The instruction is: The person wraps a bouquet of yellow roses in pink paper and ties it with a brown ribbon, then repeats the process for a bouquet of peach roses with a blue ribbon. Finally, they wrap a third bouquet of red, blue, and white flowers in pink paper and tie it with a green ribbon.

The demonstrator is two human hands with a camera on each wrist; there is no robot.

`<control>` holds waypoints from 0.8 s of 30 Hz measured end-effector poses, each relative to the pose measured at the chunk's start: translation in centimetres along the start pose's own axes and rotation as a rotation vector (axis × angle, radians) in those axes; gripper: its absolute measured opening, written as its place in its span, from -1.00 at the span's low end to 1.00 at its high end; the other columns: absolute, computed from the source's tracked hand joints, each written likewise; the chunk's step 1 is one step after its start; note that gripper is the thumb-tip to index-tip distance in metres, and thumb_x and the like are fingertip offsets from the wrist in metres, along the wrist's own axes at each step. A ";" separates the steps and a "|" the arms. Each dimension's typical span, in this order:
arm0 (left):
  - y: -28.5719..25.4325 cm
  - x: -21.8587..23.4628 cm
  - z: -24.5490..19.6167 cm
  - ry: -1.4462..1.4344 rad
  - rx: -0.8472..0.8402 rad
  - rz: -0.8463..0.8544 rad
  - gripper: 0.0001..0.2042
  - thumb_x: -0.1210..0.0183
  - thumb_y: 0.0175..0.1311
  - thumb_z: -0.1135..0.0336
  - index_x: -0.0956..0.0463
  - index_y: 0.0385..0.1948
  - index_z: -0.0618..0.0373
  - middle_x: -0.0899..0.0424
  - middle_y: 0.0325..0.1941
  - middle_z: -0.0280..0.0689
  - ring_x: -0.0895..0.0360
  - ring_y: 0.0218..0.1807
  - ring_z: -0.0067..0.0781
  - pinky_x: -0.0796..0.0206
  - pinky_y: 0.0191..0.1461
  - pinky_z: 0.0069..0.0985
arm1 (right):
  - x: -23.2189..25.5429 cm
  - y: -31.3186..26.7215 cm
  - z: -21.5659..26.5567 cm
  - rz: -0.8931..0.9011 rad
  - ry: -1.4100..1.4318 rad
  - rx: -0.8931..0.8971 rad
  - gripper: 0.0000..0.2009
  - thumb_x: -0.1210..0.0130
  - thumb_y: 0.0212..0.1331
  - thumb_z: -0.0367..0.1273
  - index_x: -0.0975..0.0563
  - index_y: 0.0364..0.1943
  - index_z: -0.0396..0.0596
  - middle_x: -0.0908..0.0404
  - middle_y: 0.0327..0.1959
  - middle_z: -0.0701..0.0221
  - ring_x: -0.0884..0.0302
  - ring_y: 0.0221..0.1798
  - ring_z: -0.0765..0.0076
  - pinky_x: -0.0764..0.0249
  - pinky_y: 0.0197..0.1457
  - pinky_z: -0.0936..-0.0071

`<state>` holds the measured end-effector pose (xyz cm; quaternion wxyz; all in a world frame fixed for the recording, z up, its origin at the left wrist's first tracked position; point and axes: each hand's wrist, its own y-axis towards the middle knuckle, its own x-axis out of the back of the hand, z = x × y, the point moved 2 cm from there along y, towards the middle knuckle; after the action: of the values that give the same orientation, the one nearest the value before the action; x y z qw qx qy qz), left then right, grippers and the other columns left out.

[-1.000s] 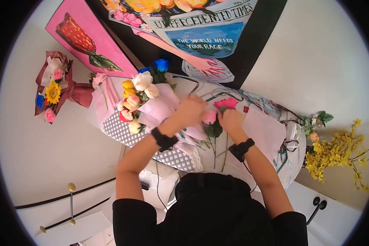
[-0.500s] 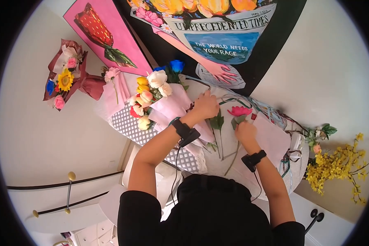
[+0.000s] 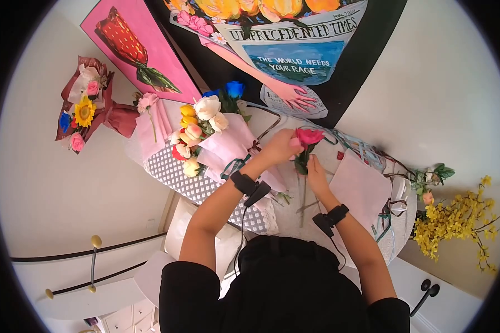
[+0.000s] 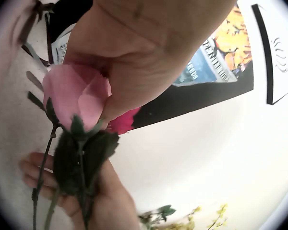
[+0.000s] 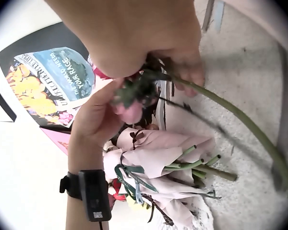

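Note:
My left hand (image 3: 280, 147) grips the light pink rose (image 4: 76, 96) just under its bloom, thumb across the side in the left wrist view. The magenta flower (image 3: 309, 136) sits against the same hand, its bloom partly hidden behind the thumb in the left wrist view. Below the blooms, my right hand (image 3: 318, 176) is at the stems and dark leaves (image 4: 72, 163), its fingers (image 4: 41, 175) extended behind them with the palm turned up. A thick green stem (image 5: 230, 108) runs down from beside the right hand; whether its thumb touches the stems is hidden.
Wrapped bouquets (image 3: 225, 141) in pink paper lie left of my hands on the patterned cloth (image 3: 175, 169). Pink paper sheets (image 3: 361, 186) and loose ribbons (image 3: 366, 152) are to the right. Two paintings (image 3: 294, 55) stand behind; yellow blossoms (image 3: 455, 219) are far right.
My left hand has moved right with the light pink rose, bringing it beside the magenta flower. The magenta bloom is now higher and left, and the right hand's fingers have straightened.

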<state>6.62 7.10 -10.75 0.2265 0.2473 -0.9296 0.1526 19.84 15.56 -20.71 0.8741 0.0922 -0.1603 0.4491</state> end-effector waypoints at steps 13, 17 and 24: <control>0.3 3.0 -3.4 0.059 -0.545 -0.229 -0.81 -0.16 0.10 0.32 -0.40 -0.44 0.24 -0.50 -0.48 -0.24 -0.47 -0.41 -0.46 -0.29 -0.35 -0.52 | 3.5 1.1 9.0 0.433 0.745 -0.378 -0.69 -0.07 0.14 -0.29 -0.30 -0.14 -0.15 -0.46 -0.49 0.37 -0.48 -0.59 0.42 -0.39 -0.67 0.51; -0.5 3.2 -5.5 -0.191 -0.396 -0.181 -0.90 -0.06 0.21 0.41 -0.35 -0.43 0.21 -0.51 -0.54 -0.35 -0.43 -0.54 -0.66 -0.27 -0.47 -0.67 | 4.2 1.8 7.3 0.334 0.922 -0.398 -0.73 0.07 0.24 -0.23 -0.34 -0.12 -0.14 -0.52 -0.40 0.34 -0.53 -0.55 0.37 -0.48 -0.60 0.45; 0.0 2.3 -6.8 -0.131 -0.487 -0.302 -0.85 -0.13 0.16 0.37 -0.35 -0.44 0.22 -0.50 -0.57 -0.30 -0.44 -0.55 -0.64 -0.26 -0.50 -0.62 | 8.1 0.9 8.9 0.424 0.735 -0.331 -0.70 0.15 0.28 -0.24 -0.33 -0.02 -0.11 -0.54 -0.26 0.23 -0.59 -0.34 0.23 -0.56 -0.35 0.32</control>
<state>7.16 8.90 -3.78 0.2388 0.3308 -0.9042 -0.1268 21.81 19.46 -9.43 0.7648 -0.2491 0.0755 0.5894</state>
